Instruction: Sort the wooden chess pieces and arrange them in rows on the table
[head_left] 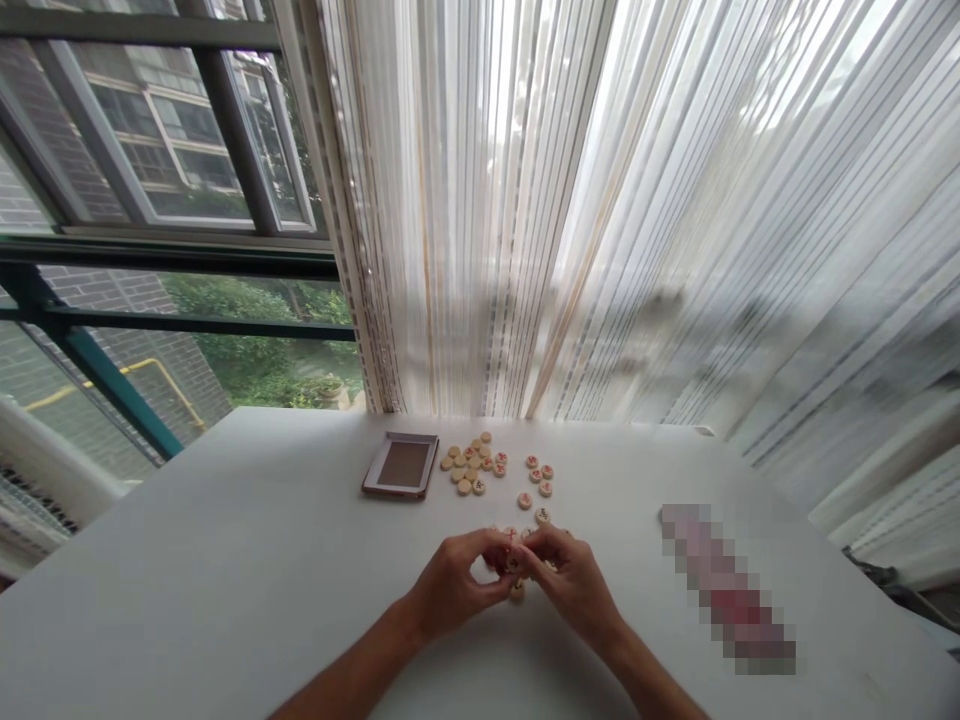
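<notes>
Pinching grip, lower centre: left hand (463,578) and right hand (574,575) meet on a round piece (513,565); light, even pressure should stop it slipping onto the worktop (285,530).

Two hands (459,590), one desk (262,560), one tray (403,465), over a dozen piled discs (472,475), five red-marked discs (546,489) right of them; near discs (517,592) too hidden to count.

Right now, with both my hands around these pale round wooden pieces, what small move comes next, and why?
Perhaps ease your right hand away slowly while your left hand steadies the pale round wooden pieces: both hands crowd in there, partly hiding them, and more pieces lie just beyond on the white table, so a hasty move might knock some.
</notes>
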